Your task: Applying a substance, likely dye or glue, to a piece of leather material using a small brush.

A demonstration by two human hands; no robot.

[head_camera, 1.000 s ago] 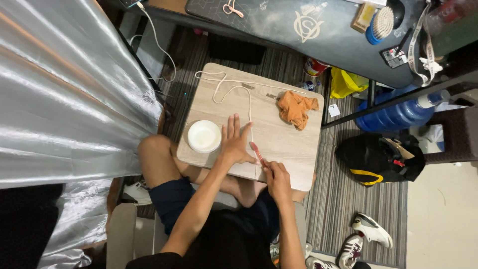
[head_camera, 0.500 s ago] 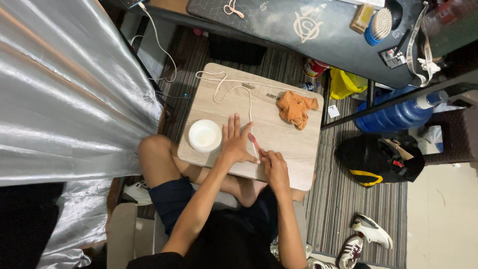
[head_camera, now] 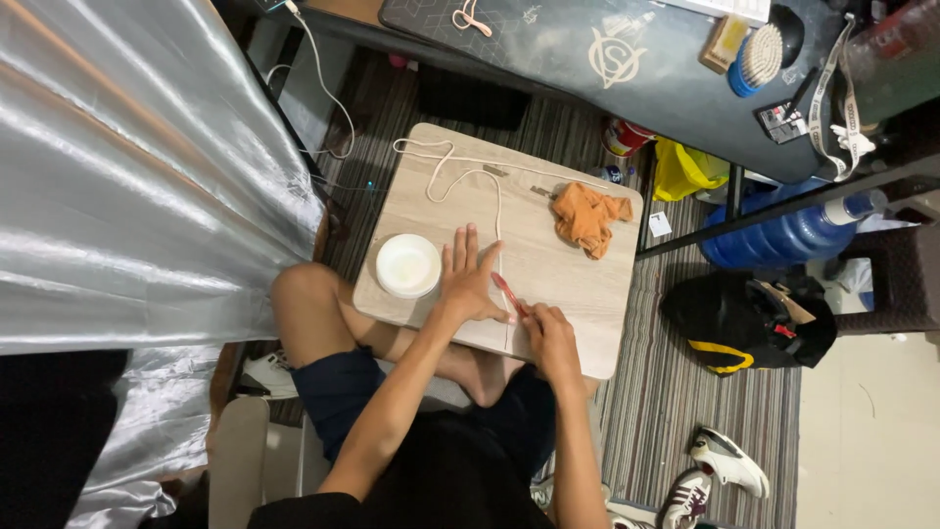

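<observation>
I sit at a small light wooden table (head_camera: 548, 257). My left hand (head_camera: 468, 279) lies flat on the tabletop with fingers spread, pressing down near a thin pale cord (head_camera: 497, 211) that runs from the far edge toward me. My right hand (head_camera: 548, 331) is closed around a thin red stick-like tool (head_camera: 507, 292), whose tip points at the cord beside my left thumb. A round white lidded container (head_camera: 408, 265) stands just left of my left hand. A crumpled orange cloth (head_camera: 587, 216) lies at the table's far right.
A silvery curtain (head_camera: 127, 176) hangs on the left. A dark desk (head_camera: 627, 49) with a brush and small items stands beyond the table. A blue water jug (head_camera: 783, 235), a black bag (head_camera: 749, 323) and shoes (head_camera: 725, 460) lie on the striped rug at right.
</observation>
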